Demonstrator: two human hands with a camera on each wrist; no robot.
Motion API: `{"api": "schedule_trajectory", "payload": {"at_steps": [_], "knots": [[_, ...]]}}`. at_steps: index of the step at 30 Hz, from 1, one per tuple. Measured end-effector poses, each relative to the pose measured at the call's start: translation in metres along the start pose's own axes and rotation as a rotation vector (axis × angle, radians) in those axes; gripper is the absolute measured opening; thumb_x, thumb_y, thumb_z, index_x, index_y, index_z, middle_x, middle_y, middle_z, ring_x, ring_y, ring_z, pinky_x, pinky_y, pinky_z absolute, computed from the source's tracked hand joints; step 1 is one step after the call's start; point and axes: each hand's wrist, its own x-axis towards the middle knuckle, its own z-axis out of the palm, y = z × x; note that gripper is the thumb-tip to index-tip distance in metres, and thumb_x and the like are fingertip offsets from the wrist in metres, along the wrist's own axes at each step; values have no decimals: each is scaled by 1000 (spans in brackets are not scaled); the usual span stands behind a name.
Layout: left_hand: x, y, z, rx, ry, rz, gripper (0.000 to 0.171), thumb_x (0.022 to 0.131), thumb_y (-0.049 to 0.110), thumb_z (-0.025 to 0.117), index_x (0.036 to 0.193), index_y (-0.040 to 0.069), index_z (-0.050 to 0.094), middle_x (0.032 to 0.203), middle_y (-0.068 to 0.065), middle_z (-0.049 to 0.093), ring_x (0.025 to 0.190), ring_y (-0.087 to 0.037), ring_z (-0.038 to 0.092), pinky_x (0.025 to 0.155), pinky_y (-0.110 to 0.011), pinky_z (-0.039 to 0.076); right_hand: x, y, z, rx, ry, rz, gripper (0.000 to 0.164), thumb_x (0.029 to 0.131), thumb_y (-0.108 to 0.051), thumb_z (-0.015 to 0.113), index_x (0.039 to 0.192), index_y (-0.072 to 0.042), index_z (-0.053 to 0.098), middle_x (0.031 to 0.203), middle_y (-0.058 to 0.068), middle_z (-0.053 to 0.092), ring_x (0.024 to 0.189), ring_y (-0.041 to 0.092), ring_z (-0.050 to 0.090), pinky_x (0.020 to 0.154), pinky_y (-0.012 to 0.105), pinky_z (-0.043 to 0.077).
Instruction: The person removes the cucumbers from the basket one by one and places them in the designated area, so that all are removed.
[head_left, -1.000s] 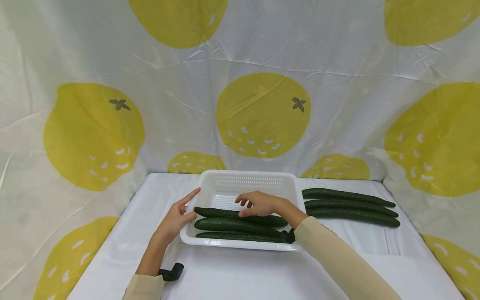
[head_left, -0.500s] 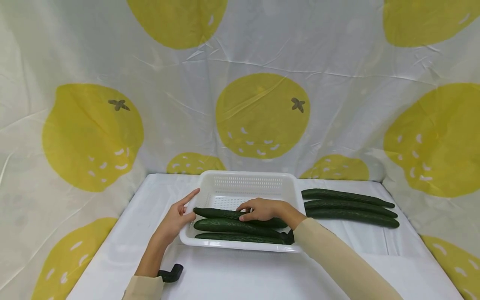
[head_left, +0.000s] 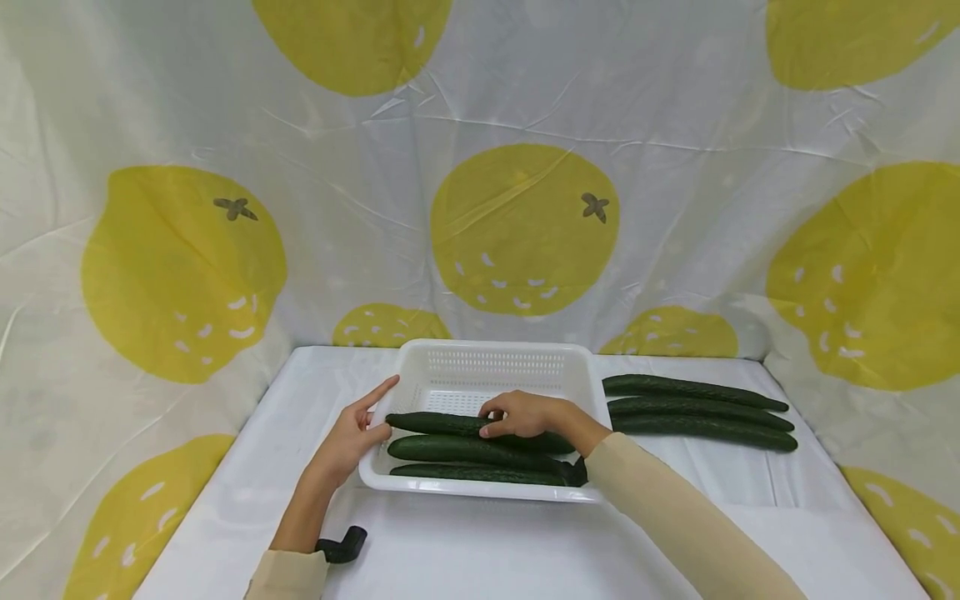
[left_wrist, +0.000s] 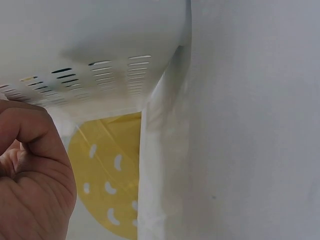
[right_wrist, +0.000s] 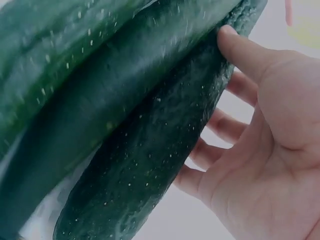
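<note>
A white plastic basket (head_left: 495, 492) with slotted walls holds three dark green cucumbers lying side by side along its near half. My left hand (head_left: 348, 437) grips the basket's left edge, thumb at the rim and index finger stretched along the side. In the left wrist view its other fingers (left_wrist: 30, 125) are curled below the slotted wall. With my right hand (head_left: 525, 415) I hold the farthest cucumber (head_left: 431, 423) around its middle. The right wrist view shows the thumb on one side of this cucumber (right_wrist: 145, 145) and the fingers behind it, partly hidden.
Right of the basket, three more cucumbers (head_left: 697, 408) lie close together on the white-covered table (head_left: 480, 550). A white cloth (head_left: 360, 250) with yellow fruit prints hangs behind and at both sides. Black wrist devices (head_left: 343, 546) stick out by the sleeves.
My right hand has come down from loosely hovering over the farthest cucumber to holding it, thumb and fingers drawn in. The left hand and basket stay in place.
</note>
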Motion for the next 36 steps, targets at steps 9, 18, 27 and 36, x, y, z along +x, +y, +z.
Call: {"api": "schedule_trajectory", "payload": {"at_steps": [9, 18, 27, 36], "knots": [[1, 2, 1, -2, -18, 1, 80, 87, -6, 61, 158, 26, 44, 60, 6, 31, 52, -6, 31, 49, -22, 34, -8, 1, -10, 82, 80, -48, 44, 103, -36, 61, 141, -15, 61, 135, 6, 63, 124, 25, 59, 104, 45, 48], [2, -1, 2, -72, -58, 9, 80, 88, -7, 59, 160, 22, 40, 59, 7, 40, 52, -6, 41, 53, -23, 46, -23, -2, -19, 212, 152, -86, 51, 103, -43, 60, 148, -21, 55, 142, 7, 61, 129, 28, 59, 103, 46, 50], [0, -2, 2, -90, -63, -16, 81, 89, -7, 58, 162, 20, 35, 67, 1, 54, 59, -7, 53, 59, -26, 54, -45, -3, -38, 233, 256, -135, 48, 102, -41, 61, 146, -22, 57, 142, 3, 58, 126, 24, 58, 99, 43, 51], [0, -1, 1, -103, -52, -64, 83, 91, -5, 59, 165, 12, 25, 105, -26, 68, 82, -11, 64, 72, -27, 58, -69, -13, -57, 194, 372, -203, 45, 101, -37, 64, 143, -19, 60, 126, 2, 61, 101, 20, 58, 81, 36, 51]]}}
